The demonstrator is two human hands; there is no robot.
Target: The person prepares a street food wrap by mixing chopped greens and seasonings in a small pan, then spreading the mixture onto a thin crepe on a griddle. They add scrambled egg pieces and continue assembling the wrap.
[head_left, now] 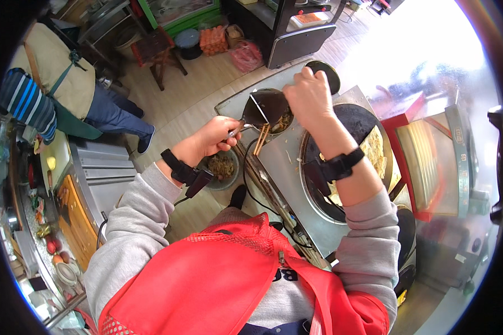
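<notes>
Nearest, a red garment [207,279] covers a grey sweatshirt [349,240]; dark lettering on its chest is partly hidden by the red cloth, leaving only fragments. Black wrist straps circle both wrists. The left hand [221,135] is clamped around the handle of a dark vessel [255,114], held over the left side of the metal table [282,170]. The right hand [310,92] is higher and well apart from it, beside the vessel's right side, fingers curled with the knuckles toward the camera; I cannot tell what, if anything, they grip. Two wooden sticks [261,139] slant at the vessel's near edge, their upper ends hard to make out. Chopped food [284,123] shows beside the dark surface, its container largely covered.

Below the left hand, its wrist overlaps a bowl [238,172] of mixed food. On the right, the forearm cuts across a round griddle [349,114] with a pale, yellowish sheet of food [373,149]. Beyond it, a red-framed case [401,159] carries small sideways marks, too blurred to read.

Farther off at left stands another person [61,72], head out of view. Past them are a wooden stool [153,50] and bagged eggs [213,40].
</notes>
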